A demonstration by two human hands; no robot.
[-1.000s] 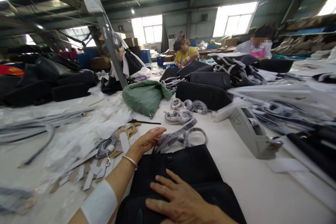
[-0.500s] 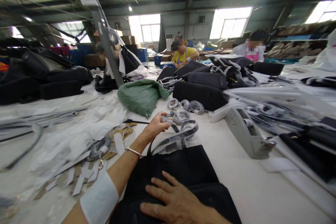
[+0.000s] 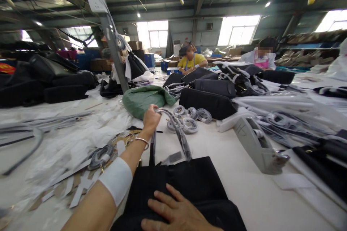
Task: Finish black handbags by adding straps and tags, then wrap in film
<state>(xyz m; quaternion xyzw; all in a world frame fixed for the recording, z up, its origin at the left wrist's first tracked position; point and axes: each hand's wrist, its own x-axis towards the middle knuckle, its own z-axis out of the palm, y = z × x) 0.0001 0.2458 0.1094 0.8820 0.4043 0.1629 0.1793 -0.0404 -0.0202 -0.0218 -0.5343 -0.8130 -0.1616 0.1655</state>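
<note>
A black bag (image 3: 189,177) lies on the white table in front of me. My right hand (image 3: 173,211) rests flat on it with fingers spread. Beyond the bag's far edge, my left hand (image 3: 152,118) is closed around the bag's handle (image 3: 177,130), which is wrapped in clear plastic and arches up from the bag. A small grey tag (image 3: 172,157) hangs or lies by the foot of the handle. Just past the handle sit several coiled straps (image 3: 189,124) in plastic.
A grey tape dispenser (image 3: 256,144) stands to the right. At left lie paper tags (image 3: 78,191), a coiled strap (image 3: 101,157) and crumpled plastic. Behind are a green sack (image 3: 143,99), stacked black bags (image 3: 207,103) and a metal post (image 3: 115,50). Co-workers (image 3: 192,59) sit across the table.
My left hand has closed on the handle and drawn it up and to the left, so it now arches above the bag. My right hand stays flat on the bag.
</note>
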